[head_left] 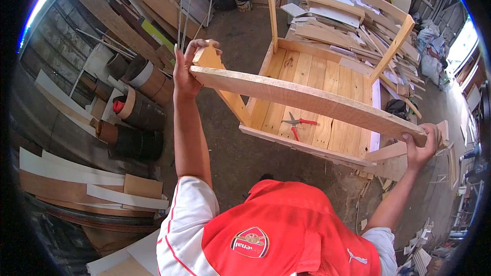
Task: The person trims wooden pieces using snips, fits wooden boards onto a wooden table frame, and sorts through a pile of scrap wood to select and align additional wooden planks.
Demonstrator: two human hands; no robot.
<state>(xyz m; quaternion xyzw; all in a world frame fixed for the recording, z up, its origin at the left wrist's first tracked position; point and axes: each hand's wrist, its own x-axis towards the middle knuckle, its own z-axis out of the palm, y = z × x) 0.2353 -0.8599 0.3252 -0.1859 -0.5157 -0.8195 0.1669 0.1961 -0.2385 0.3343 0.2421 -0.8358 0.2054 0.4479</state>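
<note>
Trouble, if any comes, probably starts at the ends of that plank [307, 96]. Going by the head view, I can't see anything propping up the middle, so if either hand lost its grip I reckon that end would drop or twist. The left hand [188, 66] is curled round the top of the near-left post [232, 99] with the plank's end right against it, so a sideways shift might pinch something. The right hand [425, 143] has its thumb on the near face and fingers over the far side, up by the top of the near-right post [393, 152], so same worry there. Can't tell from here whether either end is fastened; a loose joint would make a slip likelier. Edge looks rough too, so splinters maybe.

As for where it sits: the plank runs straight from one hand to the other, raised over the near side of the wooden frame [307, 146]. Between the hands and lower down, red-handled snips [308, 121] lie spread on the slatted base [325, 135], where a falling plank could knock them. Offcuts [327, 10] are heaped well beyond both hands.
</note>
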